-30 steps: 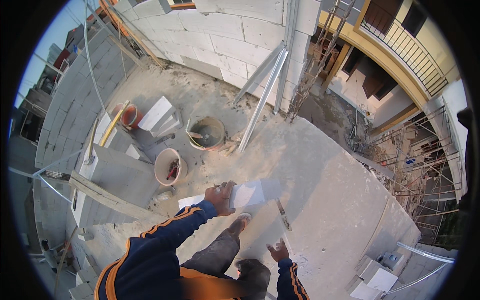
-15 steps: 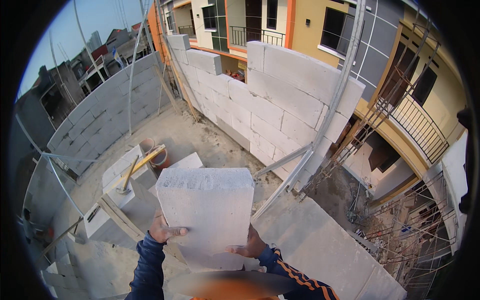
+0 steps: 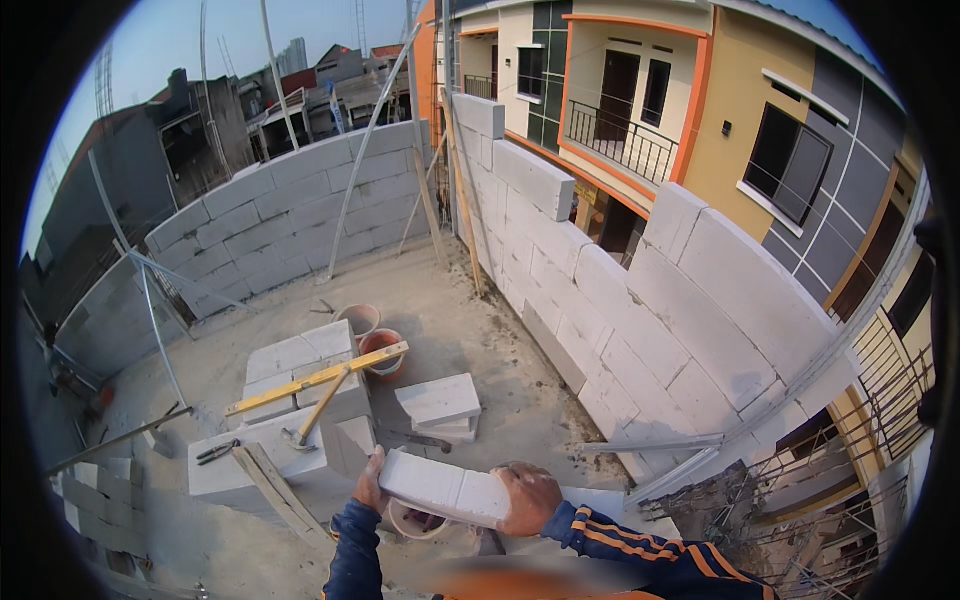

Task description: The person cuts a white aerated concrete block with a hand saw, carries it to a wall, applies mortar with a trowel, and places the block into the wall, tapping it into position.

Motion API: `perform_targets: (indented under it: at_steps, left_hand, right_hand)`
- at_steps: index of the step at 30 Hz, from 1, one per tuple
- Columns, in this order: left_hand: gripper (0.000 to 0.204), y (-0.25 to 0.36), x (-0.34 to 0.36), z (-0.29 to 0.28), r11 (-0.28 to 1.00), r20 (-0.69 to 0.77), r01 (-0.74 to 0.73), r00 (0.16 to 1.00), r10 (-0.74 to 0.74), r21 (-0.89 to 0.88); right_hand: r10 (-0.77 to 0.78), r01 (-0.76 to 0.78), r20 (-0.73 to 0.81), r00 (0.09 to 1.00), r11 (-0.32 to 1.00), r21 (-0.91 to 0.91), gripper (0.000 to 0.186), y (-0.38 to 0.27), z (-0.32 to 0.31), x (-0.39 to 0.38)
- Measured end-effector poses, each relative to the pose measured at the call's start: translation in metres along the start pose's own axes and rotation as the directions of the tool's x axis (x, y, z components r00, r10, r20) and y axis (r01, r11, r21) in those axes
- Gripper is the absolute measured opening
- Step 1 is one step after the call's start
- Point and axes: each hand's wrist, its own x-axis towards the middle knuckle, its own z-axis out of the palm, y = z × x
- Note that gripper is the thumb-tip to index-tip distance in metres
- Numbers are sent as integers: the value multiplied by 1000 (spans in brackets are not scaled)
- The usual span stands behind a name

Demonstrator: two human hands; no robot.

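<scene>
A pale aerated concrete block (image 3: 430,482) is held level in front of me between both hands, a narrow side facing up. A thin line crosses its upper side. My left hand (image 3: 371,482) closes on its left end, and my right hand (image 3: 530,498) wraps over its right end. Partly hidden below the block is a bucket (image 3: 412,526) with something dark inside. To the left, a hammer (image 3: 322,410) and pliers (image 3: 218,452) rest on stacked blocks (image 3: 265,462), beside wooden strips (image 3: 285,495).
A yellow spirit level (image 3: 315,380) lies across more stacked blocks. Beyond it stand two buckets (image 3: 384,352), and loose blocks (image 3: 440,400) lie on the floor. A part-built block wall (image 3: 600,320) runs along the right, with a metal brace (image 3: 655,445) near its close end.
The block has tipped from its broad face toward me to a narrow side up. My right hand has shifted onto its end. The view has swung to the right.
</scene>
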Motion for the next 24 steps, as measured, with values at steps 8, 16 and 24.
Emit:
perform_targets:
  at_steps: [8, 16, 24]
  left_hand:
    - [86, 114, 92, 32, 958, 88, -269, 957, 277, -99]
    - [81, -31, 213, 95, 955, -547, -177, 837, 19, -239]
    - [70, -66, 397, 180, 945, 27, 204, 979, -204, -257]
  right_hand:
    - [21, -54, -194, 981, 984, -169, 68, 36, -57, 111]
    - [97, -107, -221, 970, 994, -33, 74, 95, -114, 220]
    - [79, -86, -264, 961, 996, -13, 67, 220, -159, 350]
